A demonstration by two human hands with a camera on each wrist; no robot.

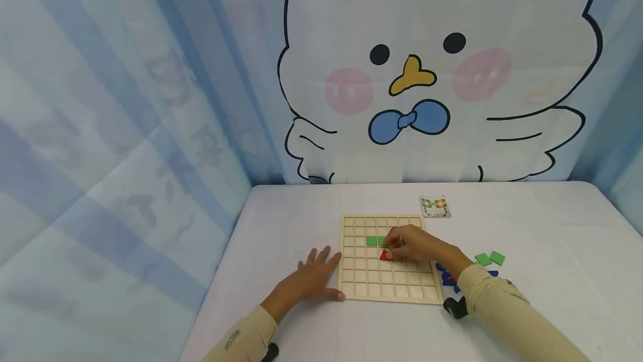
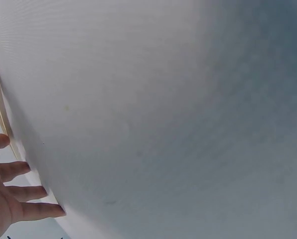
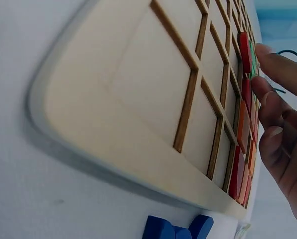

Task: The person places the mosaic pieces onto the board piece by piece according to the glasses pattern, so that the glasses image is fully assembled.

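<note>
A wooden grid board [image 1: 361,290] lies on the white table. Two green square tiles [image 1: 372,241] sit side by side in its upper part, with a red tile [image 1: 384,256] just below. Over the board, my right hand [image 1: 412,242] has curled fingers, its tips at the green and red tiles. In the right wrist view, thumb and finger close near a green sliver behind a raised red tile [image 3: 244,52]; I cannot tell whether they pinch a tile. My left hand [image 1: 313,278] rests with spread fingers at the board's left edge, thumb near the lower corner.
More red and orange tiles [image 3: 243,127] fill cells under my right hand. Several blue pieces [image 1: 447,278] and green tiles [image 1: 497,257] lie loose to the board's right, partly behind my forearm. A small pattern card [image 1: 435,206] lies beyond the board, before a curtain [image 1: 351,161].
</note>
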